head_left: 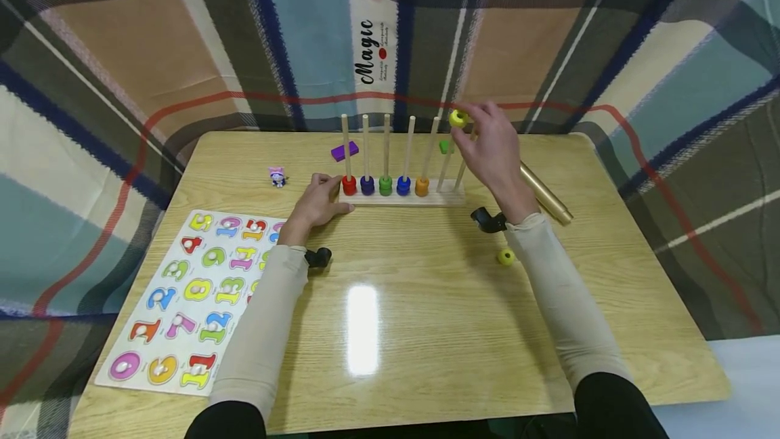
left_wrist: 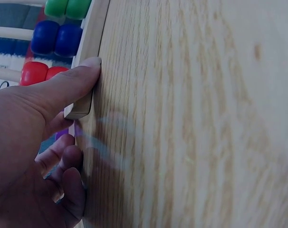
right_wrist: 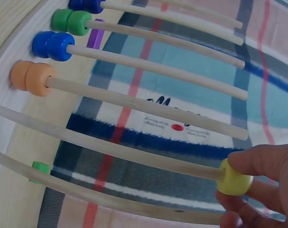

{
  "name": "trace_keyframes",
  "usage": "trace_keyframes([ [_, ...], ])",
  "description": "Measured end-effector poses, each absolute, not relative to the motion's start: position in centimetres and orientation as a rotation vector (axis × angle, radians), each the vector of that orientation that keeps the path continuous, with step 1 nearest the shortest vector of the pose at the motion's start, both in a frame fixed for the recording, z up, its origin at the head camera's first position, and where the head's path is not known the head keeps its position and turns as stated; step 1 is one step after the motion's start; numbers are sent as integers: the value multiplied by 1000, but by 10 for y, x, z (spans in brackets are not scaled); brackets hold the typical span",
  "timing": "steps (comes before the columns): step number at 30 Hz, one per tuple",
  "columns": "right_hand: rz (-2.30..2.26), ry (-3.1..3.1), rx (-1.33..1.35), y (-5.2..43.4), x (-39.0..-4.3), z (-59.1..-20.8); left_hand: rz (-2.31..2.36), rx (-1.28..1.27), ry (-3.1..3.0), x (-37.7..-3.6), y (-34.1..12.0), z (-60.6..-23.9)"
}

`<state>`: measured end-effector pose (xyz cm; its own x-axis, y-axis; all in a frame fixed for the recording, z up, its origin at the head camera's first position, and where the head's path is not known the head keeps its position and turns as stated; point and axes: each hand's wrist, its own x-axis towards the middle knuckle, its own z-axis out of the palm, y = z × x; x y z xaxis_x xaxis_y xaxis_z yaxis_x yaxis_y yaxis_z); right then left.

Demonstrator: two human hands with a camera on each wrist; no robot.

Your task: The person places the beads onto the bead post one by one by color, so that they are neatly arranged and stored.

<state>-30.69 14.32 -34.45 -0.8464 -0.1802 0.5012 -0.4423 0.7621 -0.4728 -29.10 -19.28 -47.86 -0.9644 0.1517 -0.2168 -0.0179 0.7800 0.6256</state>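
A wooden bead stand (head_left: pixel 402 201) with a row of upright pegs is at the back of the table. My left hand (head_left: pixel 318 200) grips its left end, thumb along the base in the left wrist view. Red (head_left: pixel 349 185), dark blue (head_left: pixel 367 185), green (head_left: pixel 385 185), blue (head_left: pixel 403 185) and orange beads (head_left: pixel 422 186) sit low on their pegs. My right hand (head_left: pixel 492 148) pinches a yellow bead (right_wrist: pixel 235 178) at the tip of the bare peg beside the orange one. The rightmost peg also carries no bead.
A second yellow bead (head_left: pixel 506 257) lies by the right forearm, with a gold tube (head_left: pixel 545 193) beyond it. A number puzzle board (head_left: pixel 183 303) covers the left side. Near the back are a small figurine (head_left: pixel 277 177), a purple block (head_left: pixel 344 151) and a green block (head_left: pixel 445 147).
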Motion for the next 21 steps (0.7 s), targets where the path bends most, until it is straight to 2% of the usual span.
trace_keyframes([
  [11,866,-2537,458,151,-297,-352,973,97,2715,-291,-193,-479],
  [17,873,-2534,410,178,-267,-379,971,99,2717,-292,-193,-479],
  [21,742,-2966,313,201,-232,-407,967,97,2716,-292,-193,-479],
])
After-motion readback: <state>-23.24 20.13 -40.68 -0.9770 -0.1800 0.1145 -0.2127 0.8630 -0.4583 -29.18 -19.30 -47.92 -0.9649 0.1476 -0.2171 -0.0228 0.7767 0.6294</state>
